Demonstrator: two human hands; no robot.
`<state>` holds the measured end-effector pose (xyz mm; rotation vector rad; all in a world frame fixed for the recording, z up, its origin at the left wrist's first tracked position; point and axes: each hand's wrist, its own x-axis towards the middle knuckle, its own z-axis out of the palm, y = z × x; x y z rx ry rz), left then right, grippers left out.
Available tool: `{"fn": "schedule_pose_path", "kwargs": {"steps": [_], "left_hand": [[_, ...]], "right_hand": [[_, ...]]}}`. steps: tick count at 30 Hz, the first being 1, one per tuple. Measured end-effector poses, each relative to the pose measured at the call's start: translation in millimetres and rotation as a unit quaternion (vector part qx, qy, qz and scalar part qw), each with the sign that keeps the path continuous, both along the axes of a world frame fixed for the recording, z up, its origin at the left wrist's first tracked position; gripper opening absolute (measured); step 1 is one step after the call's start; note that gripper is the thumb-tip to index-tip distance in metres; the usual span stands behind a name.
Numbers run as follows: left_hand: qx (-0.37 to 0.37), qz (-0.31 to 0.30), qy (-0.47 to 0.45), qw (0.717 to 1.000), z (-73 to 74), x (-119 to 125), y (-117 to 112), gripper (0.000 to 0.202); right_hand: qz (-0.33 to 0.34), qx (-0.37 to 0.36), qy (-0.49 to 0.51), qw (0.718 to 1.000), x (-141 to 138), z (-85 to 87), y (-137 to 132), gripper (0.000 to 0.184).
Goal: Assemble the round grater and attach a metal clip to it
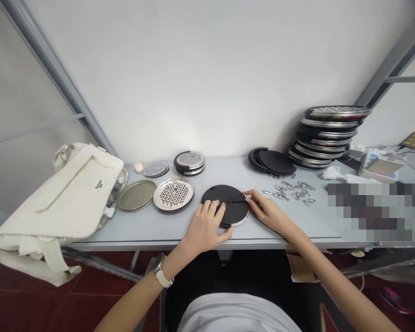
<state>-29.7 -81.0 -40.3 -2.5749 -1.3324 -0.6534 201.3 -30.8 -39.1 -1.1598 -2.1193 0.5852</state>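
On the grey table lies a round black disc with a silver rim showing at its lower right. A narrow black strap runs across its top to the right edge. My left hand rests over the disc's left side, fingers spread on the surface and thumb by the near rim. At the right edge my right hand pinches the strap's end with thumb and forefinger; a small shiny bit shows there, too small to make out. Several loose metal clips lie to the right of that hand.
Left of the disc are a perforated silver disc and an olive round lid. Behind stand a small disc stack and black round covers. A tall leaning disc stack rises at right. A cream bag overhangs the left edge.
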Motion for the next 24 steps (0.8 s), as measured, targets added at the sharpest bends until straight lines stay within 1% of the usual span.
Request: {"fn": "schedule_pose_path", "kwargs": {"steps": [9,14,17,20,24], "left_hand": [[-0.028,0.005,-0.003,1.0,4.3,-0.2,-0.3,0.054],[-0.069,0.0,-0.021,0.997,13.9,-3.3,-4.2,0.054],[-0.092,-0.001,-0.046,0.995,21.6,-5.9,-3.8,0.045],[-0.104,0.003,-0.07,0.992,29.1,-5.0,3.1,0.033],[-0.135,-0.01,-0.089,0.987,39.0,2.0,20.5,0.034]], "right_hand": [[-0.001,-0.013,0.008,1.0,0.1,-0.8,-1.8,0.03],[-0.008,-0.024,0.015,1.0,-0.1,1.6,-2.8,0.031],[-0.003,-0.047,0.018,0.999,-1.1,3.7,-2.4,0.031],[-0.003,-0.061,0.021,0.998,-2.7,5.8,-0.6,0.031],[-0.003,-0.085,0.019,0.996,-4.1,8.7,3.8,0.032]]}}
